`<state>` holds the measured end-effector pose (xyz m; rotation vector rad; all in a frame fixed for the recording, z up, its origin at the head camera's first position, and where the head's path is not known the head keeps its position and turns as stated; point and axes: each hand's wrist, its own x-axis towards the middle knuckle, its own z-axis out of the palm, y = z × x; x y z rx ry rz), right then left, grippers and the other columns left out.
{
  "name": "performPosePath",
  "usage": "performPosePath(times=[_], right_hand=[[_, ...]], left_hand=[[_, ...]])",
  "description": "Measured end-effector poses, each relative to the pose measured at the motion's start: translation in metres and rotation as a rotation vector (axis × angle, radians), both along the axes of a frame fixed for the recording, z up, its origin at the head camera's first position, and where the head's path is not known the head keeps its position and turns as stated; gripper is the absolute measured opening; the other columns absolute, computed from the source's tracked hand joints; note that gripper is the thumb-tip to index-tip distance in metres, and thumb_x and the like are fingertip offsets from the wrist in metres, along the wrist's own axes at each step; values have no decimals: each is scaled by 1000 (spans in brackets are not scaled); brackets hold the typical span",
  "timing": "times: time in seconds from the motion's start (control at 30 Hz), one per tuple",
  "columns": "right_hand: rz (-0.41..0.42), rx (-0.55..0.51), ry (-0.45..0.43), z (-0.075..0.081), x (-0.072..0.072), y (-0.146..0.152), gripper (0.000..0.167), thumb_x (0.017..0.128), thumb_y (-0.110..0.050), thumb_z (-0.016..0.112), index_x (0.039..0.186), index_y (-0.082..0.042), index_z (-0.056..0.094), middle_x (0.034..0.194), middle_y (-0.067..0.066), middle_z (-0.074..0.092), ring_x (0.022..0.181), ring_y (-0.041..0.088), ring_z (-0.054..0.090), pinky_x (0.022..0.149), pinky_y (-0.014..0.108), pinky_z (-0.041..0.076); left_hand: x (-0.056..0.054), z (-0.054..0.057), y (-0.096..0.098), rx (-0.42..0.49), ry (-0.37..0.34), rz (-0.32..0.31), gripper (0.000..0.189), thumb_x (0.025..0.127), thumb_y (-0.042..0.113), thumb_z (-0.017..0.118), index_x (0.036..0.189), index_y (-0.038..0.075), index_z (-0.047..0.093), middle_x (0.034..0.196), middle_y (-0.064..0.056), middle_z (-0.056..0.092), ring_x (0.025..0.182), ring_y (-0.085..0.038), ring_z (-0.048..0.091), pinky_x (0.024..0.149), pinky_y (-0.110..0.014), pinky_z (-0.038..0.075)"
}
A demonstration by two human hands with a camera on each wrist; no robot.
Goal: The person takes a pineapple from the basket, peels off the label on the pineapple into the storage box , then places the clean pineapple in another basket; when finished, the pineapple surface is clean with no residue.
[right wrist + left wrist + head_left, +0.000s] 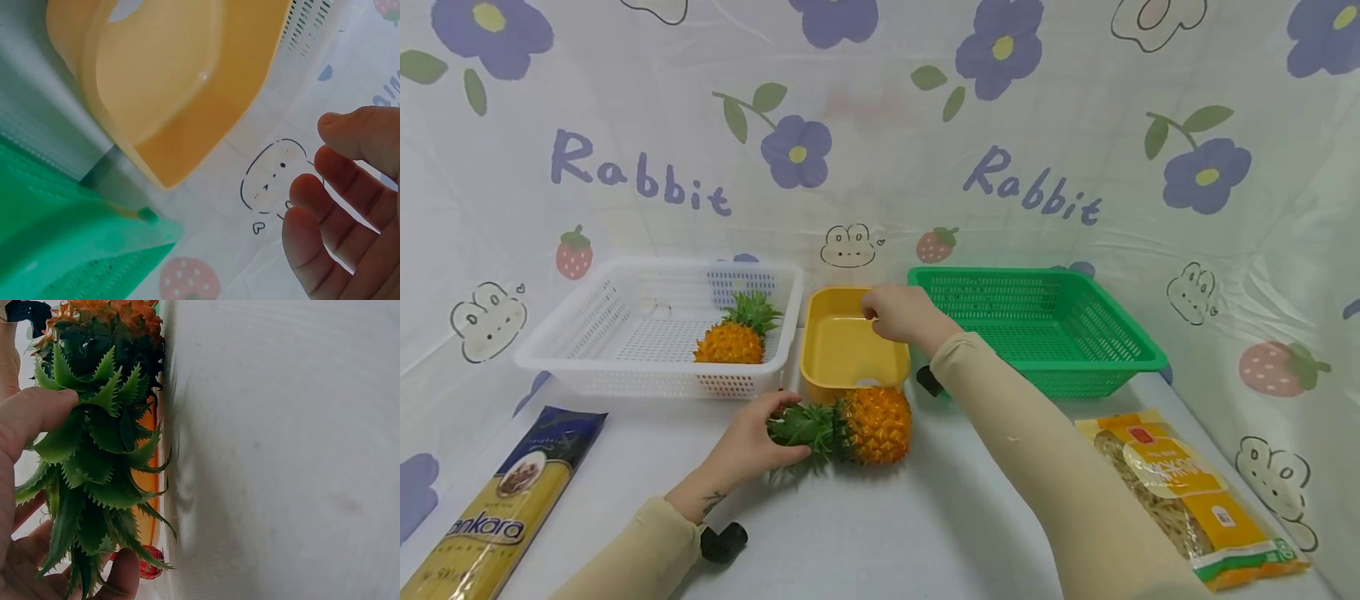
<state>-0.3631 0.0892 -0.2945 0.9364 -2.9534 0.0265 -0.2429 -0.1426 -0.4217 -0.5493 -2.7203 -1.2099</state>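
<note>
A pineapple [876, 425] lies on its side in front of the yellow basin [817, 385], its leafy crown pointing left. My left hand [748, 446] holds the crown [94, 462], with the thumb pressed on the leaves and the other fingers around their far side. Over the right side of the basin hovers my right hand [904, 315]; in the right wrist view its fingers [306, 228] are loosely bent and hold nothing. A small red thing [151, 564] shows partly behind the left fingertips; its kind is hidden.
A white basket [655, 367] with another pineapple [730, 343] stands at the back left. On the right is a green basket [1060, 365]. A pasta packet [505, 508] lies at the left, and a yellow-orange food bag [1195, 500] at the right.
</note>
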Motion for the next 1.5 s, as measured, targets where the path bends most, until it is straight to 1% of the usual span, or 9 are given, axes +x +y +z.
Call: performPosePath(times=[0.2, 0.33, 0.5, 0.73, 0.93, 1.03, 1.27, 1.4, 1.5], right_hand=[[-54, -59, -32, 5, 2, 11, 8, 87, -9, 56, 91, -13, 62, 91, 3, 61, 74, 18, 50, 65, 32, 42], [-140, -194, -75, 10, 5, 26, 10, 88, -15, 59, 97, -13, 62, 96, 4, 62, 79, 20, 53, 71, 35, 46], [-273, -502, -163, 14, 12, 51, 23, 89, -19, 60, 109, -9, 61, 106, 8, 59, 91, 25, 53, 80, 39, 47], [-401, -924, -281, 11, 30, 90, 32, 88, -19, 61, 117, -6, 55, 113, 12, 54, 99, 31, 55, 78, 38, 52], [-527, -1209, -335, 7, 54, 118, 44, 88, -19, 61, 127, -6, 45, 113, 6, 49, 96, 23, 55, 85, 38, 51], [-590, -1384, -365, 1, 67, 131, 42, 88, -21, 62, 125, -11, 44, 109, -1, 47, 89, 17, 55, 82, 31, 51], [-747, -1992, -467, -18, 89, 161, 30, 86, -14, 65, 106, -18, 44, 107, -3, 42, 84, 17, 50, 69, 25, 49], [-879, -2222, -471, -31, 92, 172, 26, 85, -13, 66, 98, -16, 44, 99, -3, 38, 85, 16, 43, 65, 24, 46], [-983, -2353, -489, -40, 91, 176, 35, 83, -12, 68, 105, -17, 42, 97, -4, 32, 87, 14, 39, 64, 22, 44]], left_hand=[[0, 0, 1, -7, -2, 6, 66, 68, 24, 82, 125, 9, 53, 125, -9, 54, 108, -26, 53, 89, -45, 46], [1, 1, 1, -7, -8, 3, 66, 68, 24, 81, 126, 10, 52, 126, -9, 53, 110, -27, 52, 89, -45, 46], [2, 1, 1, -6, -15, 2, 66, 68, 24, 81, 126, 10, 52, 127, -8, 53, 111, -27, 52, 90, -45, 46], [1, 0, 1, -6, -15, 0, 66, 68, 25, 81, 126, 12, 52, 127, -7, 53, 111, -26, 52, 89, -45, 46], [0, 0, 1, 0, -10, 0, 67, 68, 25, 82, 126, 11, 52, 124, -7, 54, 107, -24, 54, 86, -43, 47], [0, 0, 1, 1, -12, 2, 67, 68, 25, 82, 125, 11, 52, 124, -8, 54, 106, -24, 54, 85, -42, 47], [0, 1, 1, -13, -8, 4, 67, 68, 26, 82, 125, 11, 52, 123, -7, 54, 104, -23, 55, 83, -40, 48], [1, 1, 2, -18, -14, 11, 67, 68, 26, 82, 126, 12, 51, 124, -6, 54, 104, -23, 55, 83, -41, 48], [2, 1, 3, -19, -16, 15, 67, 68, 26, 82, 126, 11, 51, 124, -6, 54, 105, -23, 54, 84, -41, 48]])
